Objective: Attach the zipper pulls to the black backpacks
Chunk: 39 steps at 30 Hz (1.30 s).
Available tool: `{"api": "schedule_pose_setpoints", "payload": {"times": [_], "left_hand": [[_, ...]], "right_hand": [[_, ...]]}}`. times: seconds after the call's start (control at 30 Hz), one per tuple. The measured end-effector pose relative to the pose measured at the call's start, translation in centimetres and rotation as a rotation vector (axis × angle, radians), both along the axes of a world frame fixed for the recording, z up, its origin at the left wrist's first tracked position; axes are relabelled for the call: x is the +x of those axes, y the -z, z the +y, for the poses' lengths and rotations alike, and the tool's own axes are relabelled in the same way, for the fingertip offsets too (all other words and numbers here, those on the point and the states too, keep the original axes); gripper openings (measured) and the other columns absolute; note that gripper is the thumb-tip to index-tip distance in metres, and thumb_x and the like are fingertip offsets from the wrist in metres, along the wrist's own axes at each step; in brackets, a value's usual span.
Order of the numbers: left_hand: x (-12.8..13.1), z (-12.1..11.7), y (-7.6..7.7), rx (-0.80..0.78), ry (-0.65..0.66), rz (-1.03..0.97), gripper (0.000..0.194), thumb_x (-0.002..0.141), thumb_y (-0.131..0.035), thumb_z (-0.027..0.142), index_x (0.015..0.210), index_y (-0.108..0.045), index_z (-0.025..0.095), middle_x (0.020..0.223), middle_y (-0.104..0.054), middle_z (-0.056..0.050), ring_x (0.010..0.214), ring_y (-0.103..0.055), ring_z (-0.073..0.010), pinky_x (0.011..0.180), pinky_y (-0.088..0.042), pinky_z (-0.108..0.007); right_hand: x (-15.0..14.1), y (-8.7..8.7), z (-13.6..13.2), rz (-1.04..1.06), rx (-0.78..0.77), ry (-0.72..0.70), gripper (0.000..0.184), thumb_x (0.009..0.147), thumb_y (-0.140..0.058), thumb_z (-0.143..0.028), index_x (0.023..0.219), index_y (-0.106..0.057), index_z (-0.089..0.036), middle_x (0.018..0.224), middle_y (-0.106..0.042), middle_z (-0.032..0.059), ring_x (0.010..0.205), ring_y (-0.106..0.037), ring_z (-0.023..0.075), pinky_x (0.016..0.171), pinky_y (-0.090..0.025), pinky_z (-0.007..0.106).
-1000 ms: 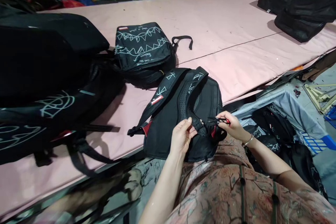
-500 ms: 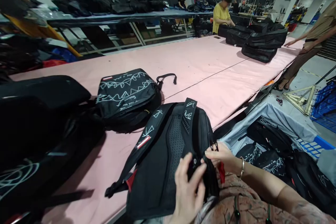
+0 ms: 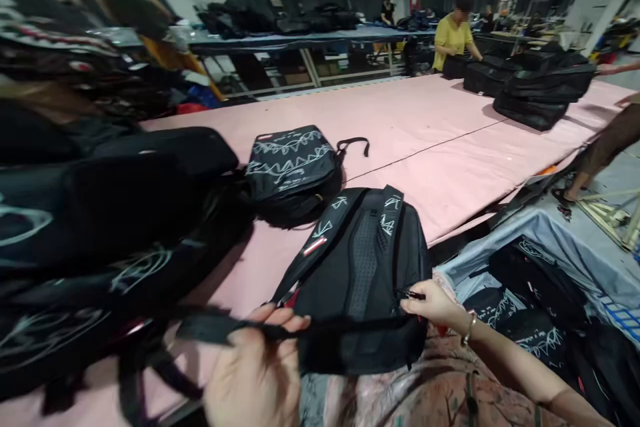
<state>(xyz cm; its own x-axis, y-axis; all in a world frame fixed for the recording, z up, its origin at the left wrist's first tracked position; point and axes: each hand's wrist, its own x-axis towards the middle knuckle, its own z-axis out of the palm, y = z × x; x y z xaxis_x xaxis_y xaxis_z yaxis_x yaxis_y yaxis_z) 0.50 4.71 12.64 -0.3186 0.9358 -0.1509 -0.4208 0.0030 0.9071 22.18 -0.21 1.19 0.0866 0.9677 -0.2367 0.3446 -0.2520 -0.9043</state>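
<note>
A black backpack (image 3: 365,260) lies back side up at the table's near edge, its padded shoulder straps marked with white line drawings. My left hand (image 3: 255,360), blurred by motion, is closed around a black strap (image 3: 345,333) stretched across the lower part of the backpack. The strap's loose end sticks out to the left of my fingers. At the backpack's right side my right hand (image 3: 435,303) pinches black cord-like zipper pulls (image 3: 413,293). Beyond the backpack a second black backpack (image 3: 295,163) with white zigzag drawings lies on the pink table (image 3: 425,127).
A heap of black backpacks (image 3: 125,227) fills the left of the table. A lined bin (image 3: 535,227) with several backpacks stands at my right. Black bags (image 3: 545,87) are piled at the far end, near a person in yellow (image 3: 453,37). Someone else stands at the right edge.
My left hand has moved from the backpack's right side to its lower left, drawing the strap across. My right hand stays at the right side. The view has turned left.
</note>
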Motion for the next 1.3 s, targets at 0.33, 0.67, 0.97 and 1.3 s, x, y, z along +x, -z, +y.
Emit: {"api": "schedule_pose_setpoints", "payload": {"times": [0.33, 0.67, 0.97, 1.3], "left_hand": [[2.4, -1.8, 5.0, -0.086, 0.623, 0.044, 0.037, 0.074, -0.065, 0.039, 0.091, -0.055, 0.008, 0.069, -0.06, -0.002, 0.042, -0.044, -0.0055, 0.043, -0.034, -0.02], [2.4, -2.3, 5.8, 0.003, 0.653, 0.257, 0.029, 0.08, -0.058, 0.037, 0.076, -0.056, 0.008, 0.055, -0.056, 0.0, 0.039, -0.043, -0.0032, 0.046, -0.032, -0.016], [2.8, -2.5, 4.9, -0.097, 0.628, 0.221, 0.032, 0.077, -0.056, 0.04, 0.082, -0.051, 0.009, 0.062, -0.059, -0.002, 0.036, -0.042, -0.0044, 0.038, -0.029, -0.017], [2.1, -2.9, 5.3, -0.031, 0.679, -0.169, 0.035, 0.074, -0.061, 0.04, 0.083, -0.054, 0.007, 0.056, -0.056, -0.003, 0.032, -0.041, -0.0058, 0.032, -0.029, -0.016]], "right_hand": [[-0.1, -3.9, -0.5, -0.141, 0.369, 0.03, 0.018, 0.086, -0.047, -0.033, 0.094, -0.054, -0.018, 0.081, -0.056, 0.0003, 0.074, -0.052, 0.0099, 0.067, -0.039, 0.021], [-3.7, -5.1, 1.9, -0.36, 0.771, -0.152, 0.014, 0.087, -0.052, -0.027, 0.089, -0.056, -0.013, 0.076, -0.056, 0.0022, 0.07, -0.051, 0.0108, 0.064, -0.04, 0.023], [-3.2, -4.8, 1.2, -0.297, 0.736, -0.1, 0.006, 0.086, -0.052, -0.018, 0.091, -0.055, -0.017, 0.08, -0.058, -0.0001, 0.073, -0.053, 0.0084, 0.065, -0.041, 0.02], [-3.0, -3.1, 0.7, 0.085, 0.513, 0.089, 0.023, 0.079, -0.061, -0.035, 0.096, -0.058, -0.02, 0.087, -0.06, 0.0033, 0.076, -0.057, 0.0117, 0.064, -0.046, 0.018]]}}
